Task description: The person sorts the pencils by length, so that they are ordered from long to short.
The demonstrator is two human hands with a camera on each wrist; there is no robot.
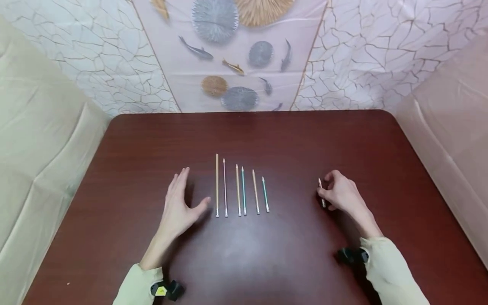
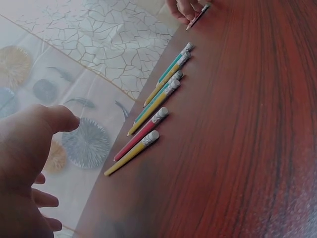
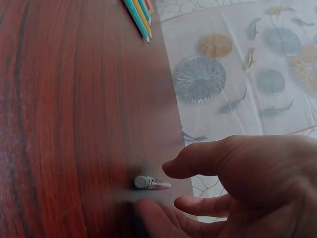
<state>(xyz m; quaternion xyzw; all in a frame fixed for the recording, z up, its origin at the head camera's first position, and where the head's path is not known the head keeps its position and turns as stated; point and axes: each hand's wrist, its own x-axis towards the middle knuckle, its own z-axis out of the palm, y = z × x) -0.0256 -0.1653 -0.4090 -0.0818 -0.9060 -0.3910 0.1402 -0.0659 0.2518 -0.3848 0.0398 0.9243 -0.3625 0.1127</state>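
My left hand (image 1: pixel 179 209) is spread with straight fingers, left of a row of pencils, its thumb near the longest yellow pencil (image 1: pixel 217 182). Rightward from there lie a red pencil (image 1: pixel 225 188), another yellow pencil (image 1: pixel 238 190), a teal pencil (image 1: pixel 244 192), a third yellow pencil (image 1: pixel 256 192) and a short teal pencil (image 1: pixel 265 195). Their eraser ends point toward me. Apart from the row, my right hand (image 1: pixel 343 195) surrounds a very short pencil (image 3: pixel 161 185) on the table. In the right wrist view, a gap shows between thumb and fingers, with the pencil between them.
The dark red-brown wooden table (image 1: pixel 244 262) has its far edge against a patterned cloth (image 1: pixel 244 55). Pale padded surfaces (image 1: pixel 38 127) flank it on both sides. A tiny pale speck (image 1: pixel 68 283) lies at the near left.
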